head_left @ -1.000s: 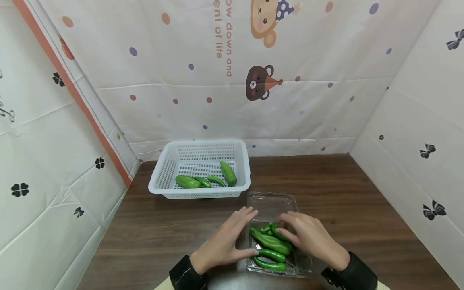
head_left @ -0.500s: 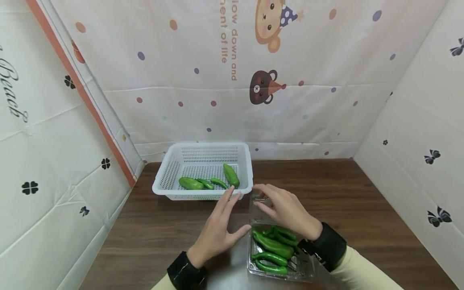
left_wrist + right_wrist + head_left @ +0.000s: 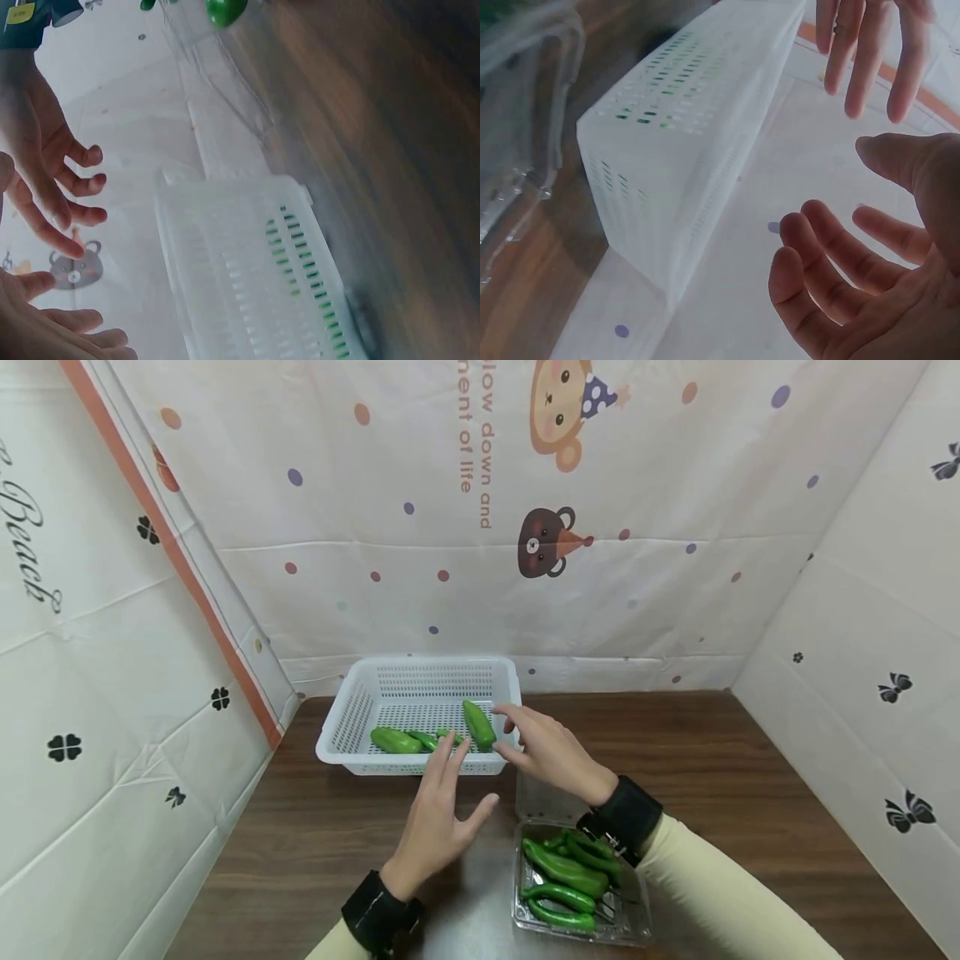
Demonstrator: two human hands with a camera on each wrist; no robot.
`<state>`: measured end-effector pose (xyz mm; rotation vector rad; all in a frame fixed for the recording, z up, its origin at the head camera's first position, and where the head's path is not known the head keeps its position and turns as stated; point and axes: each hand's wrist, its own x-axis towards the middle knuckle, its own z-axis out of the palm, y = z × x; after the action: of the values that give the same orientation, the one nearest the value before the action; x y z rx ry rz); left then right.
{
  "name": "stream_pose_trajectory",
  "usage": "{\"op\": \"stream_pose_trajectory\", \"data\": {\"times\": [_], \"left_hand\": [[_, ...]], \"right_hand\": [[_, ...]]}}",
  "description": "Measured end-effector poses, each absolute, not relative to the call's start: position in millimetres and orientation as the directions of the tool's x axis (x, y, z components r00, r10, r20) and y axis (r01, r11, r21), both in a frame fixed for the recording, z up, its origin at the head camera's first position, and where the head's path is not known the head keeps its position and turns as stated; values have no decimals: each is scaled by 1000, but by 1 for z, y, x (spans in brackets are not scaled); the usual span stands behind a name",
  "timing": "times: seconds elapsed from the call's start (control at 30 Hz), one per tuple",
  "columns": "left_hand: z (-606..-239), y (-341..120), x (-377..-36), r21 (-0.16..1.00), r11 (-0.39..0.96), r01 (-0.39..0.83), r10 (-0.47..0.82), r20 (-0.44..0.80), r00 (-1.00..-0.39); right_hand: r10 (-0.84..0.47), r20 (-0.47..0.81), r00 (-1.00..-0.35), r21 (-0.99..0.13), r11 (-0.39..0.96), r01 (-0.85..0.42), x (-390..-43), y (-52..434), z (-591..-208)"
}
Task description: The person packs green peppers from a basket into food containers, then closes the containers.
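A white perforated basket (image 3: 420, 764) at the back of the table holds several green peppers (image 3: 396, 741). My right hand (image 3: 551, 752) hovers over the basket's right front corner, close to the large pepper (image 3: 478, 723) there. Its fingers are loosely bent with nothing between them, as the right wrist view also shows. My left hand (image 3: 431, 827) is before the basket's front side, fingers spread and holding nothing; its fingertips overlap the basket rim in the head view. In front of my right forearm, a clear plastic clamshell box (image 3: 633, 931) holds several green peppers (image 3: 566, 868), long and thin ones among them.
The clamshell's lid (image 3: 534, 802) lies folded back toward the basket, partly hidden by my right arm. Printed white cloth (image 3: 360, 610) hangs behind the brown wooden table (image 3: 712, 760) and along both sides.
My right hand has moved from the clamshell box, up and left, to the basket's corner. The left hand has drawn away leftward from the box toward the basket. The view has shifted slightly.
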<state>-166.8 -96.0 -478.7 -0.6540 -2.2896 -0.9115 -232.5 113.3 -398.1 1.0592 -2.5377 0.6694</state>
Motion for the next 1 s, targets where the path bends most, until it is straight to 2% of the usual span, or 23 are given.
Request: {"op": "stream_pose_trajectory", "data": {"times": [0.17, 0.5, 0.83, 1.0], "left_hand": [[-478, -107, -174, 462, 683, 565, 153, 666, -730], [-477, -132, -188, 453, 763, 460, 58, 661, -748], [-467, -163, -201, 464, 806, 367, -53, 675, -736], [-467, -176, -208, 491, 825, 280, -108, 623, -774]], "right_hand": [[-585, 410, -699, -324, 623, -712, -254, 93, -392], [-591, 244, -769, -372, 676, -636, -297, 57, -388], [-532, 114, -839, -376, 759, -532, -329, 31, -396], [-497, 22, -867, -390, 795, -466, -342, 20, -398]]}}
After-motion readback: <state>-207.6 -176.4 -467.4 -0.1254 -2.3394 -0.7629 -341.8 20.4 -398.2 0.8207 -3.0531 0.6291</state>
